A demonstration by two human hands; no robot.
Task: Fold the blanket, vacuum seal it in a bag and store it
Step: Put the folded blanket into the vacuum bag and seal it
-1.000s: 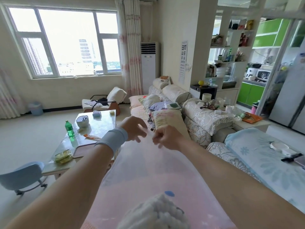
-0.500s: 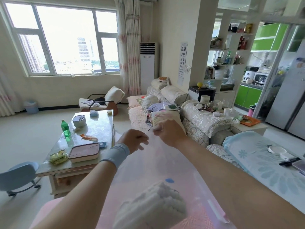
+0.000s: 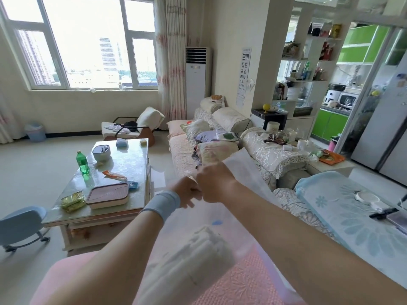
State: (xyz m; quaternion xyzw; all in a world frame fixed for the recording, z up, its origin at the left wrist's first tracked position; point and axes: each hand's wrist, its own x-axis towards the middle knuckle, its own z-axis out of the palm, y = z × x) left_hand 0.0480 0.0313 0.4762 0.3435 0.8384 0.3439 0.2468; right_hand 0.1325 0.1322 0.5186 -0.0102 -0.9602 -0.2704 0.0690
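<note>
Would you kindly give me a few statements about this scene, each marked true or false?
1. The folded white blanket lies inside the translucent bag. True.
2. The left hand and the right hand hold the bag's far edge, close together. True.
3. The blue wristband sits on the right wrist. False: it is on the left wrist.
4. The green bottle lies on the floor. False: it stands upright on the coffee table.
</note>
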